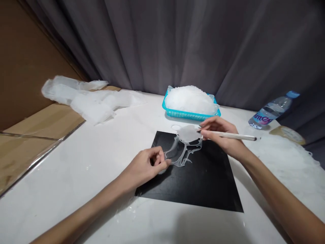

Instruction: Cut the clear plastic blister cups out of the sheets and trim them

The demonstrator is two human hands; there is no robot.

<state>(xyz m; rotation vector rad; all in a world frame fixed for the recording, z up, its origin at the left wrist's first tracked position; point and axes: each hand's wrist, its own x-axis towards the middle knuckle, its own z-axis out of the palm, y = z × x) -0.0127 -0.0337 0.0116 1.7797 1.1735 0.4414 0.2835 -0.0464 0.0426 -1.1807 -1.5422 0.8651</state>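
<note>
A translucent, thin, web-like sheet with cut-out openings (181,157) is held up above a black mat (198,186). My left hand (152,161) pinches its left edge between thumb and fingers. In my right hand (220,134) lies a slim white pen-like tool (233,136), its dark rear end pointing right. Beside the right fingertips is a frosted whitish oval piece (189,133) at the sheet's upper edge. Whether the right fingers also grip that piece, or it is still joined to the sheet, I cannot tell. The tool's tip is hidden near the fingers.
A turquoise basket (189,114) heaped with whitish translucent pieces (191,99) stands behind the mat. Crumpled plastic (93,101) and cardboard (45,120) lie left. At right are a tilted-looking water bottle (271,112), a tape roll (288,134) and a whitish translucent heap (286,169).
</note>
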